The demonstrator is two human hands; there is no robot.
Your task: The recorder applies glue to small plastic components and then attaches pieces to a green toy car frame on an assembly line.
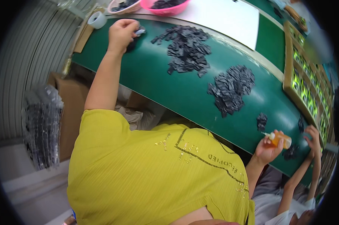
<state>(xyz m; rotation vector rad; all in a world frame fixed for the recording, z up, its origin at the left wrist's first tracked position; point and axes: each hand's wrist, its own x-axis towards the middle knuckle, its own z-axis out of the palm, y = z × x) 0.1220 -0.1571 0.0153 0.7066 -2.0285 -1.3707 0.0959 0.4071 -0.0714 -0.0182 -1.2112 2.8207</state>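
Observation:
My left hand (120, 35) is at the far left end of the green table, fingers pinched together. A small pale, shiny scrap (140, 31) shows at its fingertips; whether they grip it is unclear. Some dark pieces lie partly hidden beneath that hand. At the right, my right hand (267, 150) is wrapped around a small squeeze bottle (284, 141) of orange liquid. Its thin pale nozzle points left, close to a small cluster of black pieces (262, 122). Two larger heaps of flat black pieces, one left (188, 48) and one right (233, 88), lie between my hands.
A pink basin (168, 10) and a pale basket (119, 10) hold black pieces at the back. A white tape roll (97, 20) stands at the left. Partitioned trays (302, 75) of bright green items line the right. A co-worker's hands (313, 141) are beside my bottle.

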